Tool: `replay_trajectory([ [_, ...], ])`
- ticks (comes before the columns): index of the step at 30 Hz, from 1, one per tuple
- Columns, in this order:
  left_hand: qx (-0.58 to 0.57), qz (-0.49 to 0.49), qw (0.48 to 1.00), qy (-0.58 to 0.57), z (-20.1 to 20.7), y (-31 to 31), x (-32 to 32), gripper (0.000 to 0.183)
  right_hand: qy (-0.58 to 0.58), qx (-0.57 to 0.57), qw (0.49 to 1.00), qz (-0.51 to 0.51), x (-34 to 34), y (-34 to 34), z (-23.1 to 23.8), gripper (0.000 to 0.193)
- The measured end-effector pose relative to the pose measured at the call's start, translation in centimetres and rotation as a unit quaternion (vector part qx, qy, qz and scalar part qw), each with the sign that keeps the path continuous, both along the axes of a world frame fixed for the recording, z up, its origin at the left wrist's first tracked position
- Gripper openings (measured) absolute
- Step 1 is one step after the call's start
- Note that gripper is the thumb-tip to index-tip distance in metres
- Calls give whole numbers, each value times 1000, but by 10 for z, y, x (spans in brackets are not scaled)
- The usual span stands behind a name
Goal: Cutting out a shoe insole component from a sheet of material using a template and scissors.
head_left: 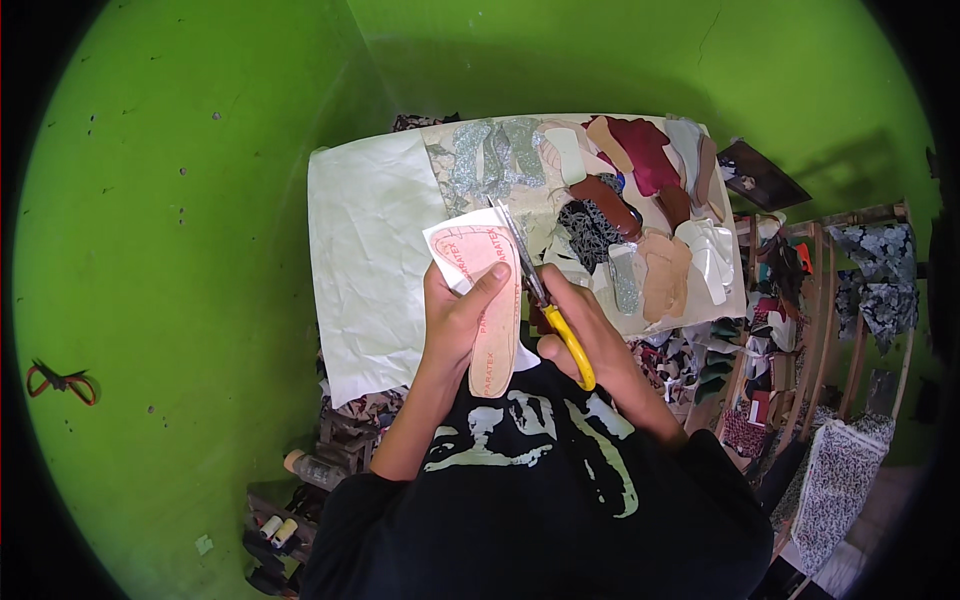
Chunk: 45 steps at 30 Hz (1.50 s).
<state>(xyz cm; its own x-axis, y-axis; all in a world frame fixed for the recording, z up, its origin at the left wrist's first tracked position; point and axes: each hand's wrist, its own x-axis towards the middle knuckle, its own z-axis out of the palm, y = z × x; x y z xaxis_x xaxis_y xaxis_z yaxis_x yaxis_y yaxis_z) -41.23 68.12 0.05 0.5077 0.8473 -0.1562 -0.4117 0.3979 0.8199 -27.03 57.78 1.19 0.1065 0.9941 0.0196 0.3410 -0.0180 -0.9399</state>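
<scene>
My left hand (453, 318) grips a tan insole-shaped piece (492, 352) with red print, its thumb pressed on the face. White sheet material (445, 240) sticks out around the top and lower right of this piece. In my right hand (592, 318) are scissors (570, 348) with yellow handles. Their dark blades point up and away, lying along the right edge of the held piece near its top. Whether the blades are parted or together is hard to make out. Both hands are close together in front of my black shirt, over the table's near edge.
A white cloth (365, 250) covers the table's left side. Cut pieces in glitter, brown (605, 203), maroon (640, 150), tan (665, 275) and white lie across its right. Wooden racks (820, 320) with fabric stand at right. Red-handled scissors (62, 383) hang on the green wall.
</scene>
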Motion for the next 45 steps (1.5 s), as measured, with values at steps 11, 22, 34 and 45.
replay_trajectory([
  [11,-5,-9,1000,-15,1,3,-5,28,-1,-66,998,-17,1,0,11,99],
  [22,43,-92,994,31,4,12,-12,34,-7,-13,1000,11,12,-4,6,87],
  [34,76,-125,988,57,9,23,-22,40,-65,-28,997,-13,18,-9,9,49],
  [45,85,-201,973,73,14,31,-27,44,-35,-32,999,18,21,-14,-2,106],
])
